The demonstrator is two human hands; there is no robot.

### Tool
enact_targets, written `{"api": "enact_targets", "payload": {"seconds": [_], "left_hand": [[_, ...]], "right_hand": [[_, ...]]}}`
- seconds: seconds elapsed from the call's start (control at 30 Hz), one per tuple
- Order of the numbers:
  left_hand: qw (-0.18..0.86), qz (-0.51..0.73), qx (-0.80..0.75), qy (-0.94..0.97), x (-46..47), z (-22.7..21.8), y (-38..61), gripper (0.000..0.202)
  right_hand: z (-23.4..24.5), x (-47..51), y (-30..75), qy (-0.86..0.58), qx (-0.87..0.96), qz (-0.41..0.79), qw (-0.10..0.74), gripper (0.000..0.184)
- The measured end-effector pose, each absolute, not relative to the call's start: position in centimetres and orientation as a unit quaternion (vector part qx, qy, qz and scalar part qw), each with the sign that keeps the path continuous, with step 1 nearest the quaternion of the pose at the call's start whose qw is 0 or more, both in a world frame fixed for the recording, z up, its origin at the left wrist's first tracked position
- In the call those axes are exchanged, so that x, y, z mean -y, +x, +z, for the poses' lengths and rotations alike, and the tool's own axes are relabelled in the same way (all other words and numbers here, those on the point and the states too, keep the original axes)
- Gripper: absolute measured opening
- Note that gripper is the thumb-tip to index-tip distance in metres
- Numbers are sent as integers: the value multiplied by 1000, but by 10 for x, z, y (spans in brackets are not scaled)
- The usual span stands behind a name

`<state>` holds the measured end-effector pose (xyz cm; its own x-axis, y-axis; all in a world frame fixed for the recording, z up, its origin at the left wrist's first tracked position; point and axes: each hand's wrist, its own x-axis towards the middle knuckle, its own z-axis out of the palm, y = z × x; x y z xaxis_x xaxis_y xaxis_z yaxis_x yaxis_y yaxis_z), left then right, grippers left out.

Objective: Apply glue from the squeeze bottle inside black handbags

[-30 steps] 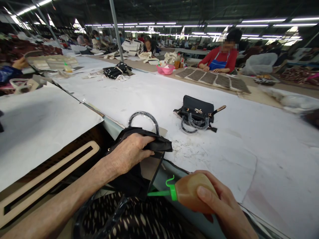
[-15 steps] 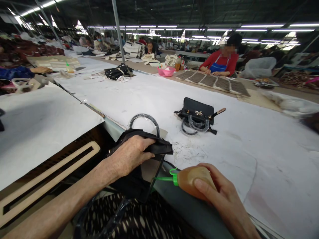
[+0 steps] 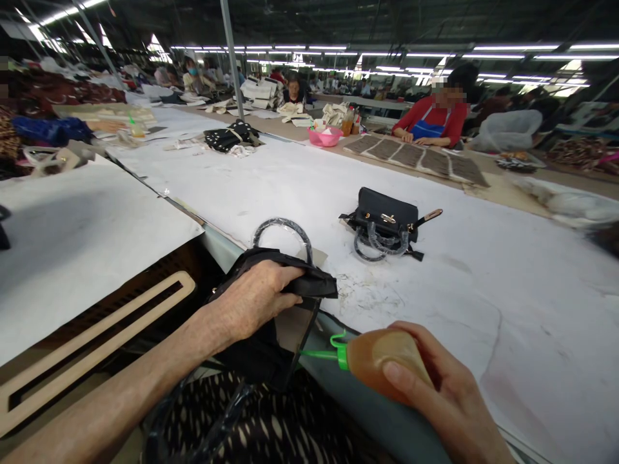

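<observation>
My left hand (image 3: 264, 296) is closed on the black fabric of a handbag (image 3: 254, 357) at the table's near edge, folding the cloth back over its top. One plastic-wrapped handle (image 3: 283, 225) of this bag stands up beyond the hand; another hangs below toward my lap. In my right hand (image 3: 442, 393) I grip a squeeze bottle (image 3: 380, 361) of amber liquid, tilted on its side. Its thin green nozzle (image 3: 319, 354) points left, with the tip at the bag's open edge. Whether liquid is coming out, I cannot tell.
A second black handbag (image 3: 387, 212) lies on the white-covered table (image 3: 483, 270). Beyond are a pink basin (image 3: 324, 136), grey-brown panels (image 3: 416, 158) and a co-worker in red (image 3: 454, 122). At left, a pale slotted frame (image 3: 97, 348) lies beside a gap between tables.
The bottle and my right hand have shifted slightly right and down, the nozzle staying at the bag's edge. My left hand keeps its hold. At far left, a person's blue sleeve has moved.
</observation>
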<state>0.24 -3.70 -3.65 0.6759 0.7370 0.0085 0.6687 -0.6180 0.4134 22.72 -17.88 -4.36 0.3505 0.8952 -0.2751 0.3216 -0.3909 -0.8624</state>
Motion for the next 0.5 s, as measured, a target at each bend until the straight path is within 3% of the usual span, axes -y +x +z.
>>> {"api": "enact_targets", "payload": {"seconds": [0.5], "left_hand": [[203, 86, -401, 889, 36, -36, 3, 23]], "right_hand": [[-50, 190, 226, -682, 383, 492, 381, 55]]}}
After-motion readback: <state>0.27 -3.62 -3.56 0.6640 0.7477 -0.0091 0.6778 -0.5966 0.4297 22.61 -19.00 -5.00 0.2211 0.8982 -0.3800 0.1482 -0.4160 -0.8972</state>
